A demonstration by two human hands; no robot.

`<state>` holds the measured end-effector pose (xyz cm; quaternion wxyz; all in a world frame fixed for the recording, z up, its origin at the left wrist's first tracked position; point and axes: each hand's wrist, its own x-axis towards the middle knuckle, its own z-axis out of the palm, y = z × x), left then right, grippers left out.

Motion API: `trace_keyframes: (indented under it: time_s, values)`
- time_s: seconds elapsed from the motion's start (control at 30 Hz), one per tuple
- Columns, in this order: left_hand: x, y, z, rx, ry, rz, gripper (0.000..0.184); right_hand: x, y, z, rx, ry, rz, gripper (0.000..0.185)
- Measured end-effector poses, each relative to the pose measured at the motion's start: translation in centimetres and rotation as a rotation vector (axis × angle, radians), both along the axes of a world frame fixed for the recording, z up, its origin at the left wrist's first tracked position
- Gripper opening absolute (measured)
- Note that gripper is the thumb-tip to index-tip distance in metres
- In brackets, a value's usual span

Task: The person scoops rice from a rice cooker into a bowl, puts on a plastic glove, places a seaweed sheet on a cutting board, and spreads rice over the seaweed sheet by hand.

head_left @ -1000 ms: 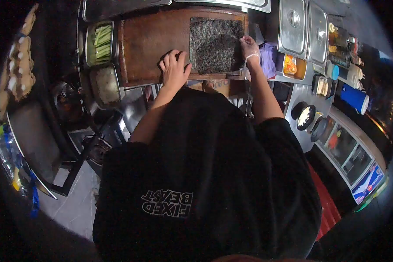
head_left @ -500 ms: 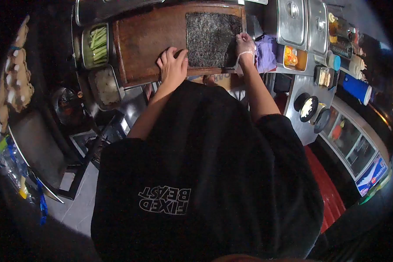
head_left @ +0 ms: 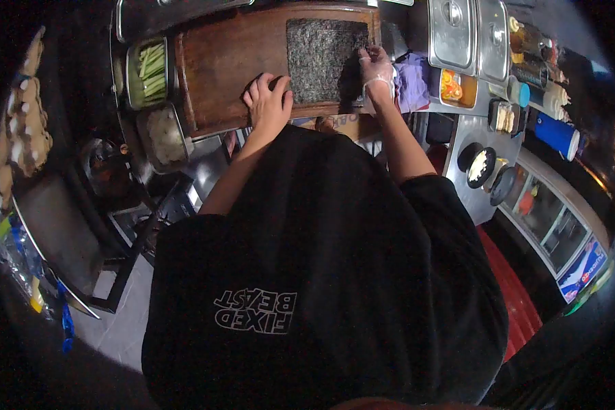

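Note:
A dark, square nori sheet (head_left: 318, 58) lies flat on the brown wooden board (head_left: 219, 61). At the sheet's left edge my bare left hand (head_left: 270, 96) rests on the board, fingers bent and apart, with the thumb side touching or close to the sheet. My right hand (head_left: 376, 72), in a clear plastic glove, pinches the sheet's right edge; the fingertips are partly hidden. Just right of that hand lies a crumpled purple cloth (head_left: 411, 82).
Left of the board stand a metal pan of green sticks (head_left: 152, 72) and a pan with pale contents (head_left: 164, 137). To the right are lidded steel containers (head_left: 451, 34), a pan of orange pieces (head_left: 458, 89), squeeze bottles (head_left: 553, 102) and a black bowl with white contents (head_left: 480, 166).
My right hand has shifted slightly left, and the sheet's right edge now sits a little further left. My left hand stays in nearly the same place.

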<state>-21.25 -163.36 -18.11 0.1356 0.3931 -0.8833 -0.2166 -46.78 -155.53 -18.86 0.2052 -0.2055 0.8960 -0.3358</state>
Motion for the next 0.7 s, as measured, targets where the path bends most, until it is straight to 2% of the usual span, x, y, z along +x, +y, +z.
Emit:
trace_keyframes:
  time_s: [0.07,0.17,0.2,0.23,0.3,0.4,0.5,0.53,0.57,0.6,0.67,0.7]
  values:
    - [0.0,-0.1,-0.2,-0.01,-0.002,0.002,0.03,0.0,0.4,0.4,0.065,0.027,0.039,0.041]
    - [-0.2,0.0,-0.2,-0.007,-0.013,0.009,0.031,0.6,1.3,1.0,-0.026,0.118,0.12,0.039]
    - [-0.3,0.1,0.1,0.002,-0.02,0.008,0.032,0.9,1.5,2.6,0.17,0.19,0.162,0.042]
    - [-0.3,0.1,0.4,0.009,-0.028,0.007,0.033,0.9,2.2,2.4,0.173,0.226,0.202,0.044]
    - [-0.3,0.2,0.5,0.016,-0.062,-0.013,0.037,1.5,2.7,4.1,0.316,0.102,0.211,0.046]
    - [-0.5,0.2,0.1,-0.044,-0.079,-0.018,0.035,2.2,5.6,3.9,0.236,0.153,0.351,0.04]
    - [-0.4,0.2,-0.8,-0.104,-0.06,-0.052,0.037,3.1,10.2,5.4,0.116,0.258,0.362,0.033]
    - [-0.6,0.0,-0.5,-0.072,-0.078,-0.071,0.037,3.4,11.8,7.3,0.101,0.192,0.281,0.031]
    - [-1.0,0.5,0.1,-0.149,-0.053,-0.055,0.036,3.2,13.5,9.0,0.077,0.127,0.202,0.03]
    - [-1.0,0.5,0.1,-0.127,-0.082,-0.053,0.037,2.5,15.9,9.0,0.075,0.001,0.105,0.029]
    - [-0.9,1.0,-0.5,-0.187,-0.037,-0.067,0.039,0.8,21.0,9.8,0.087,0.033,-0.102,0.028]
    - [-0.9,1.2,-0.9,-0.216,-0.104,-0.042,0.039,-0.1,23.9,10.0,0.087,0.042,-0.197,0.028]
